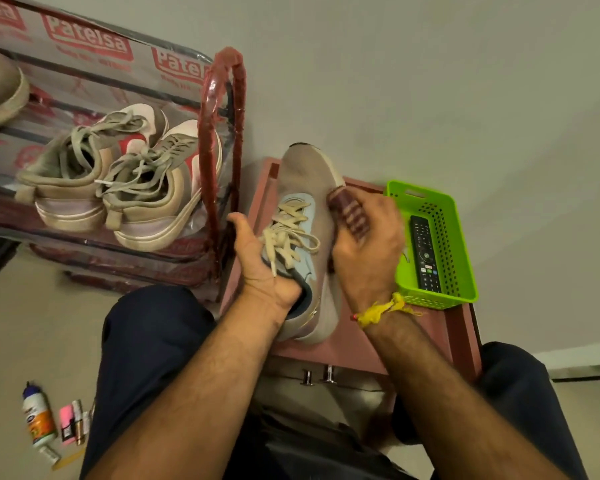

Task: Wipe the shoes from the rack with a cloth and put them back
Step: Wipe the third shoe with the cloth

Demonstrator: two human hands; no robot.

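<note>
Shoe mid-wipe on the low pink table

Risk comes first: the grey-beige lace-up sneaker with a pale blue tongue (pixel 309 216) sits on the small pink table (pixel 361 344) with its toe poking past the far edge at twelve o'clock, so a hard stroke that way could, I'd judge, slide it off. The loose cream laces (pixel 291 233) lie right by the rubbing and could snag. Just beside the shoe at three o'clock stands a lime-green perforated plastic basket (pixel 461 271) holding a black remote control (pixel 425 254); a wide sweep of the elbow could knock it.

The left hand (pixel 260 265) is closed on the sneaker's collar, thumb up along the near side, fingers tucked into the opening, pinning it. The right hand (pixel 364 244) is curled tightly around a bunched maroon striped cloth (pixel 347 213), pressing it against the shoe's right flank. So the shoe lies between the two hands, heel toward the person, the cloth touching it forward of the left hand's hold.

At ten o'clock the red-framed, plastic-wrapped shoe rack (pixel 222 140) carries a tan and red pair of sneakers (pixel 118 181), where this one must return.
</note>
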